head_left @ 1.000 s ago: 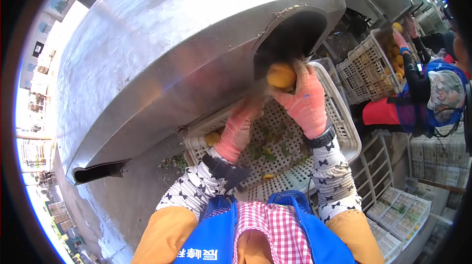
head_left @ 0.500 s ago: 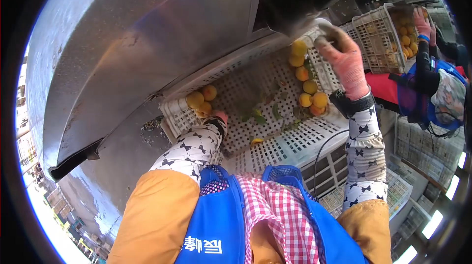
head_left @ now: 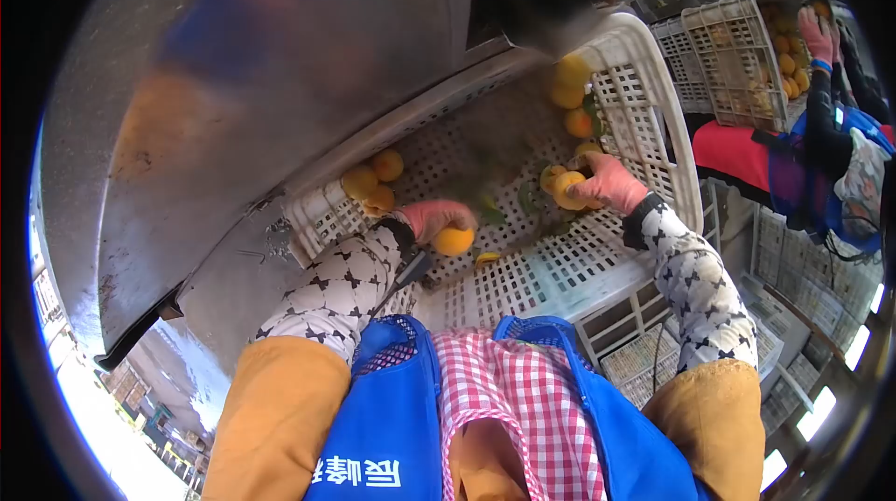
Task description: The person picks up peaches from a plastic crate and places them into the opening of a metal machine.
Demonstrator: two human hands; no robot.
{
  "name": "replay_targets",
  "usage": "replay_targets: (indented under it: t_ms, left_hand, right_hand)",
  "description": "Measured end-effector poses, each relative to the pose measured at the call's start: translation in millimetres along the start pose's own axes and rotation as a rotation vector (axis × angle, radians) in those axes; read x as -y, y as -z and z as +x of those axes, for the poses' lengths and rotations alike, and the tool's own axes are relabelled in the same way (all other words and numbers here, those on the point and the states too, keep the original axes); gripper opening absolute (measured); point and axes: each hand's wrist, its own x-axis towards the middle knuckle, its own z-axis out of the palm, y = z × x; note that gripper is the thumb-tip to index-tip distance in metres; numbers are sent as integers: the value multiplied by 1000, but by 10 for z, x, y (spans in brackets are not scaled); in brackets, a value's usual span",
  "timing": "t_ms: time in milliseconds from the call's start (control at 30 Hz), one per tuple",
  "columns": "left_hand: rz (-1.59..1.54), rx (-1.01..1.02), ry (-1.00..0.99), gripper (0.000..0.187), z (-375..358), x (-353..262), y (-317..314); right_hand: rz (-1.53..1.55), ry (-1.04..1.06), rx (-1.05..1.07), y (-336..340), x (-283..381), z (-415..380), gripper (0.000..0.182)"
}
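Note:
A white slotted plastic crate (head_left: 667,109) lies in front of me with a few green leaves on its floor. My left hand (head_left: 436,219), in a pink glove, is closed on an orange-yellow fruit (head_left: 454,240) in the crate's near left part. My right hand (head_left: 609,186), also gloved in pink, has its fingers round another yellow fruit (head_left: 567,191) near the right side. Several fruits (head_left: 360,182) sit in the left corner, and several more (head_left: 578,122) line the right end.
A large metal surface (head_left: 224,109) rises behind and left of the crate. At the upper right, a co-worker's gloved hands (head_left: 816,36) are at another crate (head_left: 733,58) holding fruit. Stacked crates (head_left: 810,263) stand at the right.
My right hand has come down from the crate's right rim onto a fruit inside. My left hand has moved right from the left corner and now has a fruit.

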Motion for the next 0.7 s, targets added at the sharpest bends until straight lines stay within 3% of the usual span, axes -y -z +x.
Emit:
replay_targets:
  t_ms: [67,133,167,200,233,333,433,567,633,667,700]
  left_hand:
    - [340,-33,-340,25,-96,-354,-541]
    - [-275,121,-132,40,-187,-786,-945]
    - [-258,116,-137,40,-277,-945,-1161]
    - [-247,118,-271,41,-388,-1058,-1379]
    - [-232,122,-408,43,-482,-1146,-1512]
    - [-177,96,-519,46,-682,-1269,-1651]
    - [-197,72,-619,49,-767,-1342,-1851]
    - [43,-17,-838,52,-915,-1479,-2065]
    - [-114,-131,-886,49,-961,-1516,-2091]
    - [124,-196,-1001,42,-961,-1470,-1968]
    - [132,-193,-1015,42,-913,-1439,-1900]
  right_hand:
    - [331,105,99,-103,462,-293,63]
    - [443,254,99,-209,856,-587,63]
    - [433,361,71,-274,968,-681,63]
    - [417,473,38,-365,942,-690,63]
    - [368,552,-62,-413,990,-748,68]
    - [-43,798,-562,-521,1217,-963,82]
    - [-67,774,-692,-699,1405,-1057,80]
    - [-24,834,-830,-601,1688,-1075,73]
    - [-52,1016,-1024,-424,1943,-1011,68]
    - [-117,1032,-1084,-327,2054,-909,67]
    - [-182,1046,-1143,-229,2154,-744,67]
